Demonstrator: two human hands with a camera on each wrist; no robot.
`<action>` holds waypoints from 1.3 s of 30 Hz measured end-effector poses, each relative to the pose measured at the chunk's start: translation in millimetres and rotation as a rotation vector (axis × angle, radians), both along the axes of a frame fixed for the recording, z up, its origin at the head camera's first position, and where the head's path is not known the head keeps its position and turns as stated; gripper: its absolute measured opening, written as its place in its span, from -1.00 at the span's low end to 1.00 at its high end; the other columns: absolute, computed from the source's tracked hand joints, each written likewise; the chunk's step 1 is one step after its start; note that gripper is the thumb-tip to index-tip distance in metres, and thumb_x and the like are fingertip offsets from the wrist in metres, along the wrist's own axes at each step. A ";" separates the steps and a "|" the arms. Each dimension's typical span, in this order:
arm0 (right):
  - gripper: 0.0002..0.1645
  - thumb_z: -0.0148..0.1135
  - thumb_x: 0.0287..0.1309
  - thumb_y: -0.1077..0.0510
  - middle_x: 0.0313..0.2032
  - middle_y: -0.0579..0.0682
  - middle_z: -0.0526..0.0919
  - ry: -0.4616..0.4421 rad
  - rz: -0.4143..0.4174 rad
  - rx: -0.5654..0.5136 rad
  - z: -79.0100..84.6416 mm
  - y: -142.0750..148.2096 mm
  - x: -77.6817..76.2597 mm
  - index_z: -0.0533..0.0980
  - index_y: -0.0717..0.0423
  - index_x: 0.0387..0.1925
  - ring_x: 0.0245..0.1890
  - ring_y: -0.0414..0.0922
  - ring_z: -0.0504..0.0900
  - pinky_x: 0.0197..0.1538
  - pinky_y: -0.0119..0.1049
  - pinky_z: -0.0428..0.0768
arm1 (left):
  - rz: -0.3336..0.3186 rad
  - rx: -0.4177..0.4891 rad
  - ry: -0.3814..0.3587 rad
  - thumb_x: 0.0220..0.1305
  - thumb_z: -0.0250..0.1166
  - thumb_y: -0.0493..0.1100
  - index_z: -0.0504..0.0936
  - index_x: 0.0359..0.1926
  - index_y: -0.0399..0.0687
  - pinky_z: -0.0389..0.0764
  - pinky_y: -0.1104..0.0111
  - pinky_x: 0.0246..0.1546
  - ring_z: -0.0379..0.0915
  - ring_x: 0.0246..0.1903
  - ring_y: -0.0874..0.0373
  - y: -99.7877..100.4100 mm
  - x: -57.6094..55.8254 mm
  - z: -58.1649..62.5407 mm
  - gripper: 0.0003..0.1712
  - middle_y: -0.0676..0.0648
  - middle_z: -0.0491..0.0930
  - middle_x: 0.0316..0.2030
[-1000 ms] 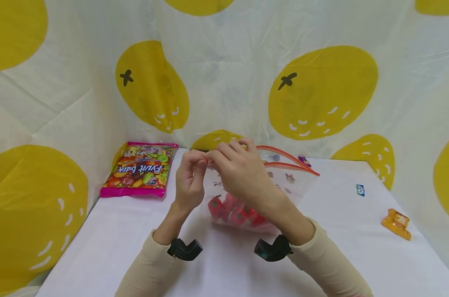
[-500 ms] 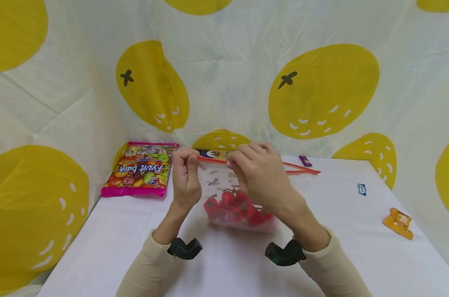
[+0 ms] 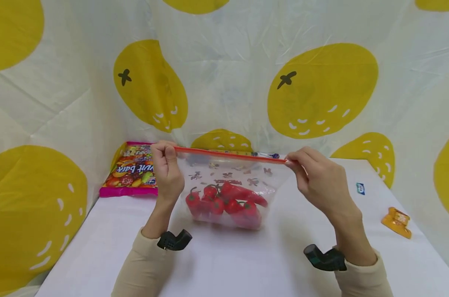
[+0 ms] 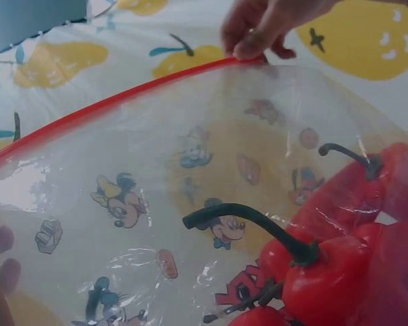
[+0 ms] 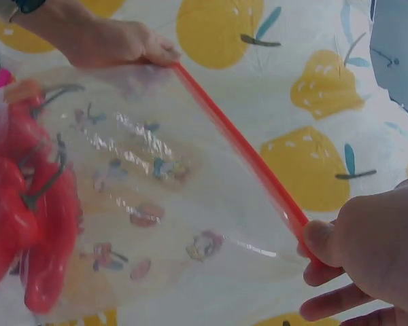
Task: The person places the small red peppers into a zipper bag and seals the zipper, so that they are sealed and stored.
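A clear zip bag [image 3: 254, 173] printed with cartoon characters hangs between my hands, its red zip strip [image 3: 228, 154] drawn straight along the top. Red peppers [image 3: 216, 205] with green stems lie at its bottom. My left hand [image 3: 168, 175] pinches the strip's left end between thumb and curled fingers. At the other end, my right hand [image 3: 322, 183] pinches the strip with thumb and forefinger; in the right wrist view its other fingers [image 5: 333, 301] spread below. The left wrist view shows the peppers [image 4: 333, 278] close up through the plastic.
A bright candy bag with a pink border [image 3: 129, 171] lies at the back left, partly behind my left hand. A small blue-green packet [image 3: 360, 188] and an orange wrapped piece [image 3: 396, 222] lie on the right. Behind the zip bag, a purple-ended wrapper [image 3: 270, 155] shows.
My right hand has slid right along the zip strip to its right end. The strip's two edges, apart at the right before, now lie together. My left hand has shifted slightly left.
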State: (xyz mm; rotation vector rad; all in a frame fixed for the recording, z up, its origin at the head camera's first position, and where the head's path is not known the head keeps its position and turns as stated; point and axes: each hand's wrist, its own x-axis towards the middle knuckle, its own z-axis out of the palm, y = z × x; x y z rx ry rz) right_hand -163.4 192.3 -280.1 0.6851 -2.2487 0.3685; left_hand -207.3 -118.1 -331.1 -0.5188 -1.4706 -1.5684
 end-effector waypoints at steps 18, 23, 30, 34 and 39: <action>-0.75 0.27 0.13 0.18 -0.33 0.11 0.64 0.076 -0.107 -0.120 2.1 29.2 -29.7 0.54 0.23 -0.16 -0.49 -0.05 0.50 -0.53 -0.30 0.49 | -0.085 -0.257 -0.265 0.35 0.06 -0.14 0.38 -0.21 -0.29 0.56 0.41 -0.65 0.51 -0.66 -0.05 -0.1 -18.0 13.4 -0.77 -0.22 0.46 -0.53; -0.81 0.25 0.14 0.22 -0.37 -0.02 0.66 -0.170 -0.011 -0.193 -8.4 41.0 -13.5 0.55 0.14 -0.17 -0.52 -0.28 0.40 -0.46 -0.65 0.39 | -0.227 -0.403 -0.315 0.37 0.02 -0.23 0.38 -0.16 -0.30 0.68 0.34 -0.25 0.65 -0.29 0.02 -12.6 0.8 0.1 -0.83 -0.21 0.52 -0.20; -0.84 0.25 0.15 0.16 -0.43 -0.36 0.59 -0.645 0.332 0.007 -30.9 60.9 17.6 0.55 -0.19 -0.26 -0.42 -0.38 0.49 -0.41 -0.50 0.48 | -0.325 -0.757 -0.361 0.27 0.15 -0.34 0.52 -0.21 0.00 0.63 0.51 -0.20 0.56 -0.24 0.35 -57.6 48.7 -44.8 -0.85 0.02 0.65 -0.22; -0.94 0.16 0.22 -0.02 -0.43 -0.40 0.58 -0.910 0.452 0.083 -52.7 62.1 32.7 0.53 -0.28 -0.26 -0.40 -0.41 0.50 -0.37 -0.50 0.49 | -0.407 -0.925 -0.329 0.25 0.18 -0.29 0.57 -0.21 0.09 0.61 0.52 -0.28 0.53 -0.30 0.40 -68.7 69.1 -73.5 -0.83 0.10 0.68 -0.27; -0.92 0.14 0.24 -0.06 -0.49 -0.30 0.58 -1.111 0.538 0.155 -85.2 56.7 38.2 0.53 -0.24 -0.32 -0.47 -0.46 0.43 -0.43 -0.54 0.46 | -0.519 -1.137 -0.371 0.32 0.13 -0.14 0.56 -0.23 0.20 0.56 0.57 -0.25 0.45 -0.32 0.46 -70.0 83.0 -101.5 -0.89 0.23 0.59 -0.32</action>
